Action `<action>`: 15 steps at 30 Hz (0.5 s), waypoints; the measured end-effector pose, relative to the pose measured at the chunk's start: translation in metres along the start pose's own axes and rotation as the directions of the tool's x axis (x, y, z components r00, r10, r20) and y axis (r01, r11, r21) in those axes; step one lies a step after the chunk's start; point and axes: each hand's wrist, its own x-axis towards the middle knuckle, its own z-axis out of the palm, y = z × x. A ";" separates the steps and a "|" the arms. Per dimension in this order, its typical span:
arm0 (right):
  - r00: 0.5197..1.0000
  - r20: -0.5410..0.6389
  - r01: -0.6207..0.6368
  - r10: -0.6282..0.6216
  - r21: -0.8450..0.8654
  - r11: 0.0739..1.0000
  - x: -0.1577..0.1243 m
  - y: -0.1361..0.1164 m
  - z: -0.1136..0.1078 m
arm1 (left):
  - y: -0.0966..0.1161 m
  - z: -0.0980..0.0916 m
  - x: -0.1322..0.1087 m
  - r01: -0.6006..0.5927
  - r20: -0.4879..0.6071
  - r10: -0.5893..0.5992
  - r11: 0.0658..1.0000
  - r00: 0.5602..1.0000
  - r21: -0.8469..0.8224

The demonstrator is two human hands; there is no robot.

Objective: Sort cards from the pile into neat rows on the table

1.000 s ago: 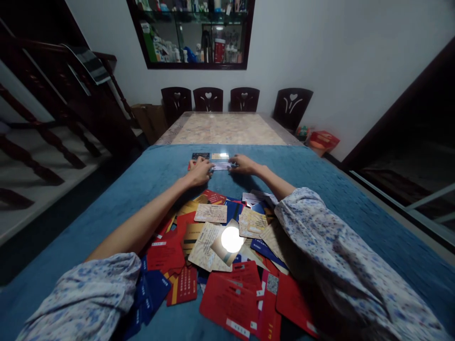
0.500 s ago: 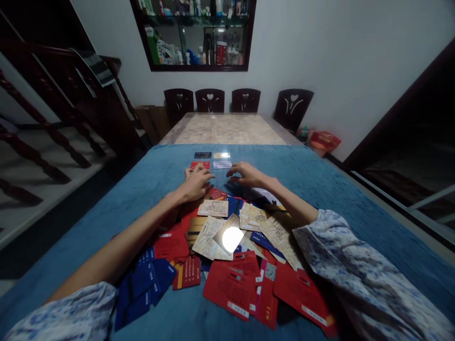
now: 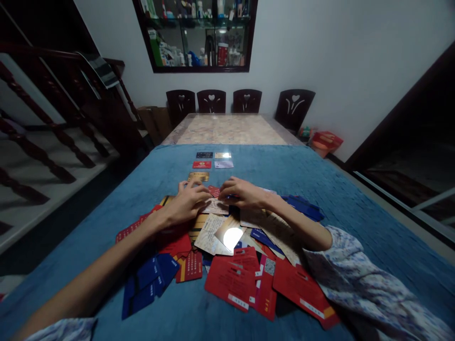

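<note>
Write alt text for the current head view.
A person's bare left hand and right hand reach over a messy pile of red, blue, gold and cream rectangular cards on a blue cloth. Beyond the pile, five rectangular cards lie apart: black, pale gold, red, pale lilac and gold.

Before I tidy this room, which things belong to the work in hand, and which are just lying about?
Part of the work:
card pile
laid-out cards
blue cloth beneath them

Apparently just around:
chairs
cardboard box
striped cloth
red jar
</note>
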 end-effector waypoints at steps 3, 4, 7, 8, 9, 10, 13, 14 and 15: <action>1.000 0.026 0.007 -0.006 -0.004 1.000 -0.001 -0.005 0.000 | 0.001 -0.002 -0.001 -0.022 0.053 0.023 1.000 0.998 -0.012; 0.999 0.037 0.011 -0.011 -0.002 1.000 -0.001 -0.005 0.000 | 0.001 -0.002 -0.001 -0.027 0.061 0.028 0.999 0.998 -0.017; 0.998 0.061 0.022 -0.022 0.005 1.000 -0.001 -0.005 0.002 | -0.002 0.000 0.000 -0.038 0.064 0.040 0.999 0.997 -0.032; 0.998 0.066 0.023 -0.023 0.004 1.000 -0.001 -0.005 0.003 | -0.003 0.001 0.000 -0.039 0.061 0.041 0.999 0.997 -0.034; 0.997 0.069 0.021 -0.021 0.000 1.000 -0.001 -0.004 0.004 | -0.004 0.001 0.000 -0.040 0.061 0.042 0.999 0.997 -0.034; 0.997 0.071 0.016 -0.016 -0.005 1.000 -0.001 -0.004 0.005 | -0.004 0.002 0.000 -0.039 0.062 0.041 0.999 0.997 -0.032; 0.998 0.068 -0.012 0.014 -0.024 1.000 -0.001 -0.003 0.007 | -0.007 0.004 0.000 -0.021 0.066 0.023 0.999 0.998 -0.028; 0.997 0.069 -0.022 0.024 -0.031 0.999 -0.001 -0.003 0.007 | -0.007 0.004 0.000 -0.013 0.065 0.015 1.000 0.998 -0.028; 0.997 0.071 -0.030 0.032 -0.036 0.999 -0.001 -0.003 0.007 | -0.008 0.004 0.000 -0.006 0.063 0.008 1.000 0.998 -0.028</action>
